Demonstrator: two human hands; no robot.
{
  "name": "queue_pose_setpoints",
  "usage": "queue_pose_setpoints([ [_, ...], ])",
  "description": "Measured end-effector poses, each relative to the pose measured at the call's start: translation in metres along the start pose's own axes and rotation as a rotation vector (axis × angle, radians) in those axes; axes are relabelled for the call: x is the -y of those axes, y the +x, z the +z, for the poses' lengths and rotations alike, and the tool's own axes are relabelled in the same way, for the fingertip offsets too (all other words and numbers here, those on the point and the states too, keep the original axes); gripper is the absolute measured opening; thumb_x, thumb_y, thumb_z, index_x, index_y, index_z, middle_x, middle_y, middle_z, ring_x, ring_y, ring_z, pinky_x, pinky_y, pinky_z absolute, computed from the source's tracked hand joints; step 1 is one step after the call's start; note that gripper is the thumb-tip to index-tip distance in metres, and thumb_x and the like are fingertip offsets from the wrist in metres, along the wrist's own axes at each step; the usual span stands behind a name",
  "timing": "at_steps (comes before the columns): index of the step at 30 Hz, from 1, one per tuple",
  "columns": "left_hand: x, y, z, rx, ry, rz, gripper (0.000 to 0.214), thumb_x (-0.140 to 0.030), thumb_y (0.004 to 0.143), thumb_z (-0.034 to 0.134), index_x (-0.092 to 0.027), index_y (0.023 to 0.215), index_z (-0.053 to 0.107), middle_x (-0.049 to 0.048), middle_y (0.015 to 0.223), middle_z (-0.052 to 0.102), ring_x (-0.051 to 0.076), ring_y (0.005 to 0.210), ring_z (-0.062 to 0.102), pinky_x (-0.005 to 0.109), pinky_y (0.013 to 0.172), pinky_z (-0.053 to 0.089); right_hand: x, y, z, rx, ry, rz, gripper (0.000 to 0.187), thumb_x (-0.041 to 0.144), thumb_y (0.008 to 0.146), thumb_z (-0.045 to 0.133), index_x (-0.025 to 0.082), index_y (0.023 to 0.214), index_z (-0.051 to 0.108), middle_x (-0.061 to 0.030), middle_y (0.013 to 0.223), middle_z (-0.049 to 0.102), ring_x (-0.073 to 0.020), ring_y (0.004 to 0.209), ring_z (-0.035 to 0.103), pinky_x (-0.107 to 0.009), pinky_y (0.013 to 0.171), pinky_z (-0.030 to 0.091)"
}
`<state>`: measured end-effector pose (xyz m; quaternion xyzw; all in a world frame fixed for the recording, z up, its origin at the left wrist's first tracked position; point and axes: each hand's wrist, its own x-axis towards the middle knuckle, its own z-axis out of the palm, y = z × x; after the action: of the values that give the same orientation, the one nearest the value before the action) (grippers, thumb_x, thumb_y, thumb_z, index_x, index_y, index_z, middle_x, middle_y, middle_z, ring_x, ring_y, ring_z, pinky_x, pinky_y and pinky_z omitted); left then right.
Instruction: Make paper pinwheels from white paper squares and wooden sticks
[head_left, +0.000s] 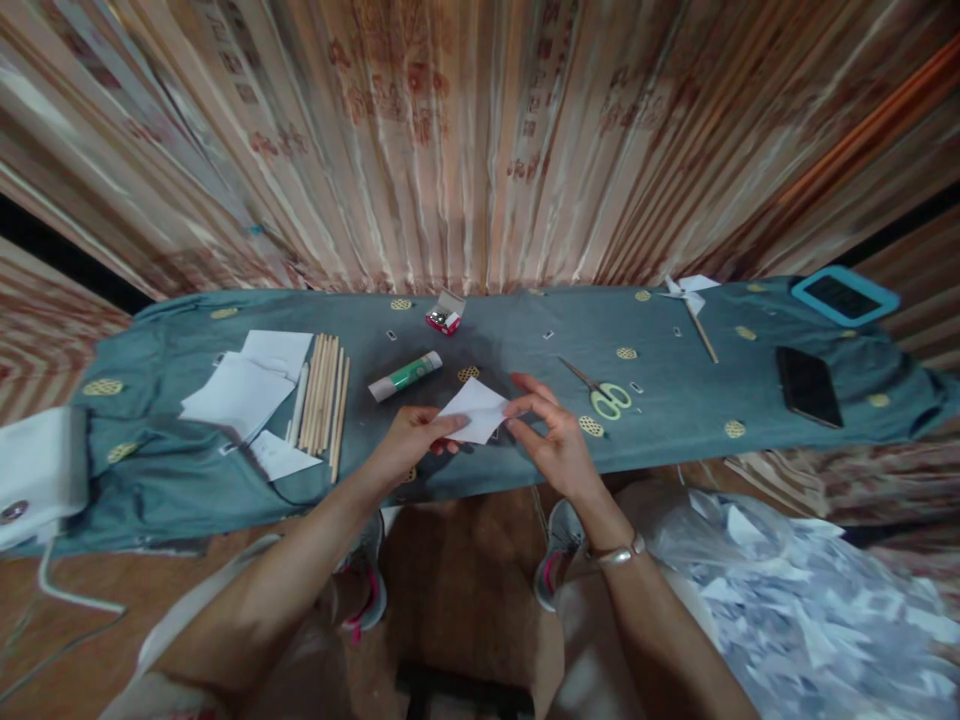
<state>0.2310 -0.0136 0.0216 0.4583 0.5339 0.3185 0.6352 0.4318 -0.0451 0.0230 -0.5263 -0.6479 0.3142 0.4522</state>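
Observation:
A small sheet of white paper (475, 408) is held up over the front part of the table, one corner pointing away from me. My left hand (420, 437) grips its left side, thumb on top and fingers beneath. At its right corner, my right hand (551, 430) pinches the paper between thumb and fingertips. Just beyond the paper lies a green and white glue stick (406, 376). To the right of my right hand rest scissors (604, 393) with light green handles, their blades pointing away to the left.
On the left are white paper sheets (232, 395), wooden sticks (322, 390) and a white appliance (41, 475). A small red box (445, 314) stands at the back. A paper pinwheel (694, 300), a phone (808, 386) and a blue-framed tablet (845, 296) lie right. A bag of paper pieces (810, 600) sits below.

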Motion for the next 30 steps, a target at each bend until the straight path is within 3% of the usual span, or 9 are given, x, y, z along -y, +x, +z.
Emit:
queue_pose_setpoints([
  [3, 0.000, 0.004, 0.001, -0.033, -0.024, 0.043, 0.037, -0.048, 0.054, 0.079, -0.014, 0.056, 0.066, 0.0010, 0.049, 0.059, 0.009, 0.045, 0.047, 0.022, 0.046, 0.033, -0.006, 0.003, -0.007, -0.042, -0.040, -0.031, 0.016, 0.027, 0.082, 0.059, 0.023, 0.096, 0.067, -0.0098, 0.135, 0.059, -0.0226, 0.127, 0.054, -0.040, 0.107, 0.039],
  [6, -0.003, 0.008, 0.001, -0.099, -0.060, 0.117, 0.033, -0.044, 0.054, 0.078, -0.015, 0.055, 0.064, -0.0005, 0.049, 0.058, 0.010, 0.046, 0.046, 0.023, 0.047, 0.033, -0.019, 0.010, -0.030, -0.164, -0.176, 0.000, 0.027, 0.030, 0.085, 0.054, 0.021, 0.108, 0.064, -0.0117, 0.130, 0.062, -0.0240, 0.120, 0.058, -0.039, 0.097, 0.048],
  [8, -0.006, 0.010, 0.001, -0.138, -0.072, 0.169, 0.029, -0.041, 0.055, 0.078, -0.016, 0.053, 0.063, -0.0009, 0.048, 0.056, 0.010, 0.045, 0.044, 0.023, 0.046, 0.032, -0.031, 0.015, -0.051, -0.243, -0.399, 0.110, 0.031, 0.027, 0.087, 0.047, 0.018, 0.111, 0.064, -0.0142, 0.120, 0.067, -0.0261, 0.110, 0.063, -0.040, 0.091, 0.051],
  [10, -0.010, 0.012, 0.001, -0.155, -0.080, 0.208, 0.027, -0.038, 0.055, 0.077, -0.016, 0.051, 0.063, -0.0004, 0.047, 0.055, 0.011, 0.045, 0.044, 0.024, 0.045, 0.031, -0.041, 0.017, -0.070, -0.262, -0.700, 0.226, 0.034, 0.021, 0.086, 0.045, 0.015, 0.113, 0.064, -0.0180, 0.115, 0.069, -0.0294, 0.107, 0.064, -0.044, 0.095, 0.047],
  [13, -0.015, 0.013, 0.001, -0.170, -0.093, 0.245, 0.024, -0.036, 0.056, 0.076, -0.016, 0.051, 0.063, 0.0004, 0.049, 0.057, 0.012, 0.046, 0.046, 0.025, 0.044, 0.031, -0.052, 0.017, -0.086, -0.166, -0.996, 0.350, 0.035, 0.017, 0.085, 0.045, 0.010, 0.113, 0.065, -0.0233, 0.110, 0.068, -0.0334, 0.103, 0.065, -0.045, 0.090, 0.048],
  [17, -0.021, 0.012, 0.003, -0.203, -0.115, 0.276, 0.024, -0.036, 0.056, 0.077, -0.016, 0.052, 0.063, -0.0009, 0.049, 0.056, 0.011, 0.046, 0.046, 0.024, 0.045, 0.031, -0.056, 0.018, -0.089, -0.050, -1.133, 0.390, 0.033, 0.016, 0.084, 0.049, 0.009, 0.111, 0.066, -0.0235, 0.104, 0.069, -0.0336, 0.100, 0.067, -0.042, 0.086, 0.050],
  [24, -0.032, 0.011, 0.003, -0.254, -0.120, 0.359, 0.026, -0.034, 0.059, 0.076, -0.016, 0.049, 0.062, -0.0028, 0.047, 0.053, 0.009, 0.046, 0.042, 0.023, 0.046, 0.030, -0.052, 0.024, -0.084, -0.045, -1.090, 0.446, 0.027, 0.015, 0.082, 0.052, 0.009, 0.102, 0.069, -0.0248, 0.092, 0.071, -0.0357, 0.091, 0.070, -0.045, 0.080, 0.051],
  [27, -0.036, 0.012, 0.000, -0.283, -0.113, 0.386, 0.025, -0.034, 0.059, 0.077, -0.017, 0.049, 0.062, -0.0024, 0.047, 0.053, 0.010, 0.047, 0.043, 0.024, 0.046, 0.031, -0.050, 0.024, -0.079, -0.139, -0.826, 0.480, 0.022, 0.019, 0.076, 0.061, 0.014, 0.095, 0.071, -0.0196, 0.089, 0.073, -0.0352, 0.095, 0.070, -0.046, 0.082, 0.051],
  [30, -0.037, 0.013, -0.003, -0.292, -0.124, 0.394, 0.024, -0.035, 0.059, 0.077, -0.017, 0.051, 0.064, -0.0016, 0.048, 0.053, 0.011, 0.048, 0.043, 0.025, 0.047, 0.031, -0.048, 0.022, -0.066, -0.231, -0.328, 0.550, 0.022, 0.023, 0.070, 0.067, 0.019, 0.091, 0.070, -0.0103, 0.086, 0.075, -0.0284, 0.087, 0.071, -0.038, 0.071, 0.055],
])
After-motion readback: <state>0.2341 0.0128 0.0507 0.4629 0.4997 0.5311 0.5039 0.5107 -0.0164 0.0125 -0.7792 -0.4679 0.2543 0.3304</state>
